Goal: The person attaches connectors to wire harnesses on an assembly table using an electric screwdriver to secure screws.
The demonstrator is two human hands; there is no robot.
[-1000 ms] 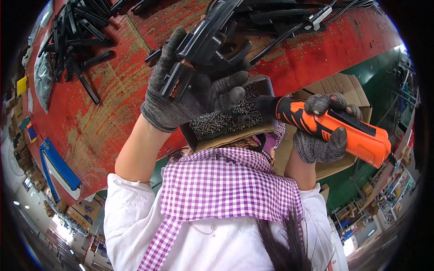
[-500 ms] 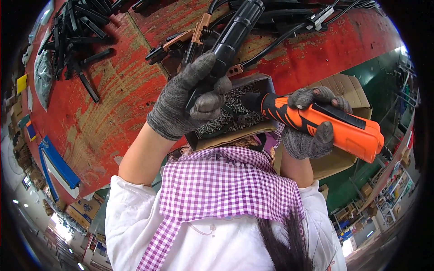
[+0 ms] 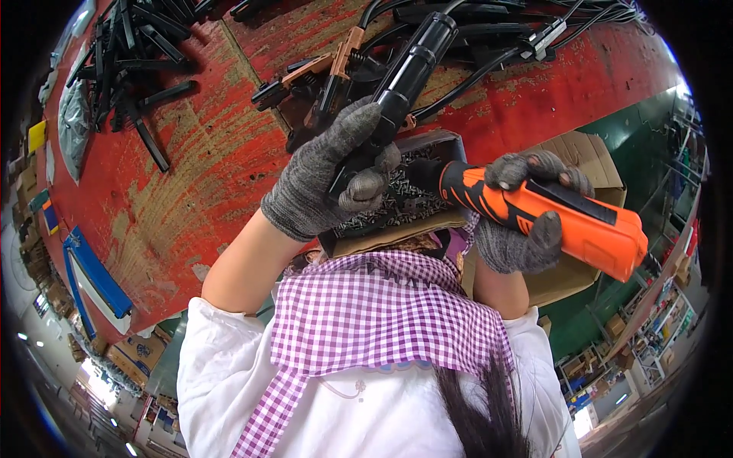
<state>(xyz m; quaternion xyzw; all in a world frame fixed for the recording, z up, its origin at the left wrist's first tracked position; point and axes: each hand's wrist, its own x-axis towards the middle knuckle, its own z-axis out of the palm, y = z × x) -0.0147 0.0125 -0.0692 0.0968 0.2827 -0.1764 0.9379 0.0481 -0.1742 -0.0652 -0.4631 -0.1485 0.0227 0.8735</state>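
My left hand (image 3: 328, 172), in a grey knitted glove, is closed round a black cylindrical handle (image 3: 412, 72) with a cable at its far end. The handle slants up and to the right, its near end hidden in my palm. In my right hand (image 3: 527, 210), also gloved, is an orange and black power screwdriver (image 3: 550, 217). Its black nose points left, toward my left hand, over an open cardboard box of small screws (image 3: 416, 202). The screwdriver's bit cannot be made out against the dark screws.
Clamps with copper-coloured jaws (image 3: 347, 49) and black cables (image 3: 489, 69) lie at the far middle of the worn red table (image 3: 206, 175). Black plastic parts (image 3: 114, 61) are heaped at far left. Another cardboard box (image 3: 569, 282) stands beneath my right hand.
My left hand and the black handle have shifted slightly right and nearer to me. The right hand and the screwdriver have stayed almost in place.
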